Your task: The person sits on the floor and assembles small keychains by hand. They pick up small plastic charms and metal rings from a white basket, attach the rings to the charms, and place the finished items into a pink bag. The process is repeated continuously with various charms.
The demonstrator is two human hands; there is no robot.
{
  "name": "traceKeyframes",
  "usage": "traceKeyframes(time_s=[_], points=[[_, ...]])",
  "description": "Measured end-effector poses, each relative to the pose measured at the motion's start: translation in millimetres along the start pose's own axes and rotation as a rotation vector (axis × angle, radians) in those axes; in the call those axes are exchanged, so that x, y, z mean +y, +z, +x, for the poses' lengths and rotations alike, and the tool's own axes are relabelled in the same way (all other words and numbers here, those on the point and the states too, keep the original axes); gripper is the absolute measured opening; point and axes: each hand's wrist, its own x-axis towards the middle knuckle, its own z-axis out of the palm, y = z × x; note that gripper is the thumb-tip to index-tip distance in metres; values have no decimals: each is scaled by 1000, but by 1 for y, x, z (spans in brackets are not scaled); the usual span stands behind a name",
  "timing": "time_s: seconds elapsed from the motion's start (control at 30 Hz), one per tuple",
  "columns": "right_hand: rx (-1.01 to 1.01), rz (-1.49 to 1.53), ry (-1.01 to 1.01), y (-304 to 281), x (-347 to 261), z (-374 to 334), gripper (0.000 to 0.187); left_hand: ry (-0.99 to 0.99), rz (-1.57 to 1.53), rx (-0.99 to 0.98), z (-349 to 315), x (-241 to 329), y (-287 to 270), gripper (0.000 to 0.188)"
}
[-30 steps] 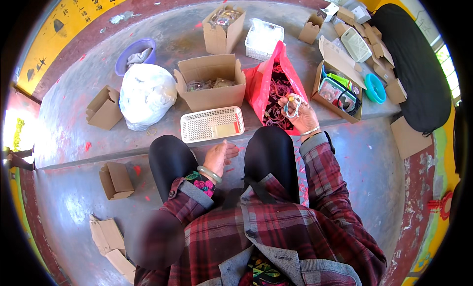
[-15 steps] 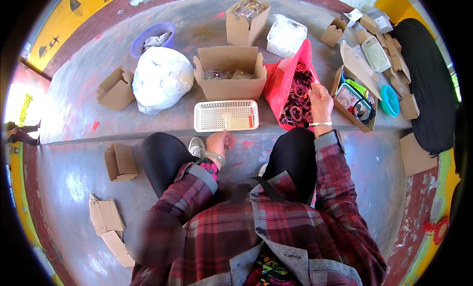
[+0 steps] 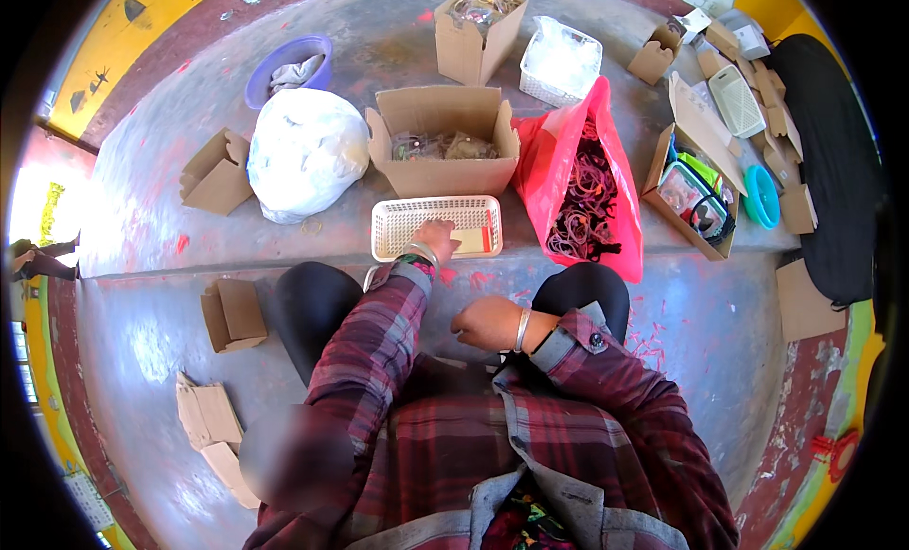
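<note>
Loops [image 3: 595,183], lots left, fill my pink bag [image 3: 625,223]; I can't tell if my left hand [image 3: 436,239], over the white basket [image 3: 383,230], or curled right hand [image 3: 494,323] holds anything.

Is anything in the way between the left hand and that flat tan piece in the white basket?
Nothing visible is in the way. The left hand is over the near side of the white basket, right beside the flat tan piece. I can't tell whether they touch.
</note>
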Motion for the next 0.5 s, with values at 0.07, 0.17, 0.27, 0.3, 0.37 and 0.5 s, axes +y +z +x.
traceKeyframes(time_s=[0.07, 0.17, 0.27, 0.3, 0.37, 0.5], points=[[37, 58, 27, -4, 3, 1, 20, -14, 19, -36, 5, 3, 4, 35], [75, 65, 78, -6, 12, 4, 20, -31, 45, -76, 9, 9, 7, 34], [86, 54, 105, -9, 15, 6, 19, -49, 70, -76, 12, 11, 8, 35], [95, 55, 94, -8, 16, 6, 19, -63, 68, -70, 14, 11, 8, 34], [102, 59, 81, -6, 18, 5, 19, -84, 77, -65, 17, 12, 9, 33], [99, 56, 80, -8, 16, 6, 18, -120, 8, -136, 24, 9, 6, 31]])
